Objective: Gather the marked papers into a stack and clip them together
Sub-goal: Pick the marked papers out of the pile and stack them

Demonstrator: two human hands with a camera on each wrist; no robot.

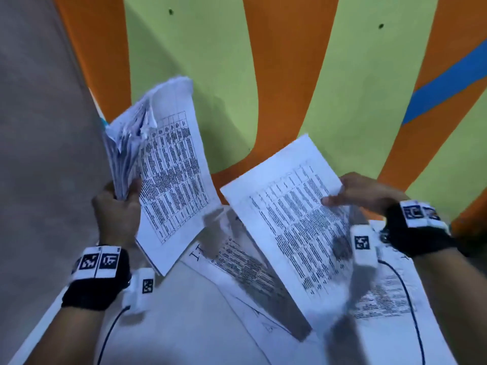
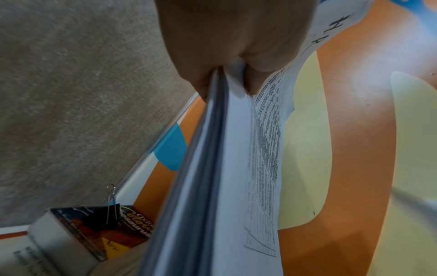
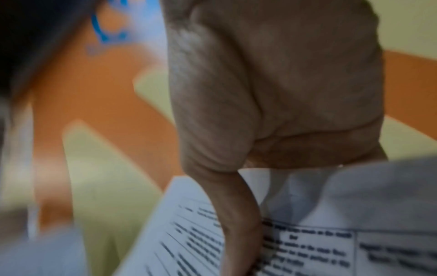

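Left hand (image 1: 117, 206) at 9 o'clock in the head view, fingers and thumb curled around a thick bundle of papers (image 1: 168, 164), held tilted, top edges fanned and ragged toward 11 o'clock. Front sheet is a printed table. The left wrist view confirms it: bundle edge-on, thumb and fingers clamped on either side of it.

Right hand (image 1: 361, 192) at 3 o'clock, pinching a single printed sheet (image 1: 290, 225) by its right edge, thumb on top of the text, other fingers under it (the right wrist view is blurred but shows the thumb lying across the print). Sheet is in the air, tilted, lower corner pointing to 6 o'clock, casting a shadow on what lies below. It sits just beside the bundle, not touching as far as I can tell.

More papers (image 1: 263, 283) lie loose on the white table (image 1: 184, 325) under the lifted sheet, overlapping, one with handwritten letters and pencil lines.

Binder clip (image 2: 107, 214) only shows in the left wrist view, at 7 o'clock: black, wire handles up, sitting on a book (image 2: 94, 235) that lies by the table edge. Well apart from both hands.

Background: orange, green and blue surface (image 1: 290, 75) at 12 o'clock, grey floor (image 1: 39, 127) at 9–10 o'clock. Both wrists carry black straps with tag markers.
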